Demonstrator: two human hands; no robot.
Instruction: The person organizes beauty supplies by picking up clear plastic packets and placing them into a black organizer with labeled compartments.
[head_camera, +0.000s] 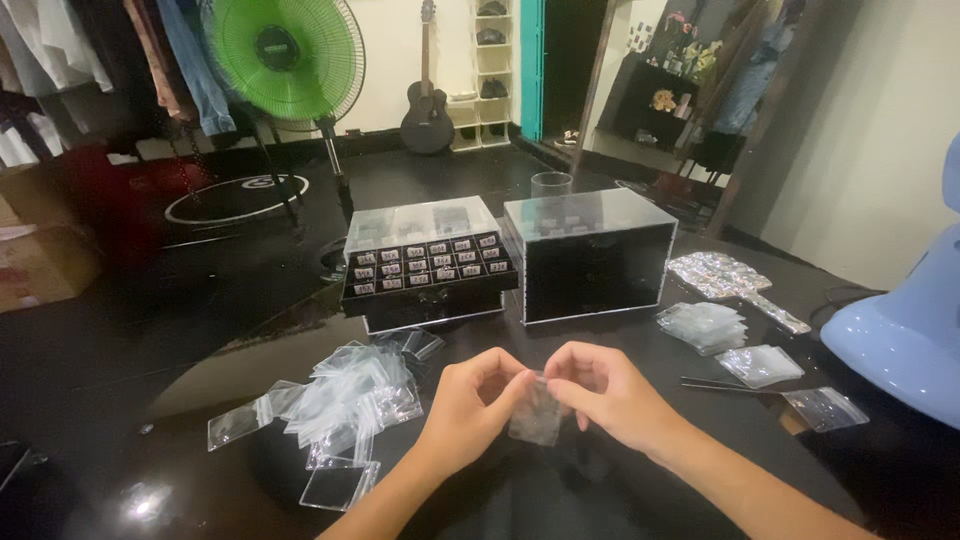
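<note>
Both of my hands meet over the dark glossy table (120, 360), pinching one small clear zip bag (537, 418) between them. My left hand (470, 405) grips the bag's top left edge with thumb and fingers. My right hand (610, 395) grips the top right edge. The bag hangs down between the two hands, just above the table. A loose heap of similar clear zip bags (345, 405) lies to the left of my left hand.
Behind my hands stand a drawer organiser (425, 265) with an open tray of small labelled compartments and a clear-topped black box (590, 250). More bag stacks (705, 325), tweezers (725, 385) and a sparkly hand mirror (725, 280) lie right. A pale blue object (905, 335) sits at the right edge.
</note>
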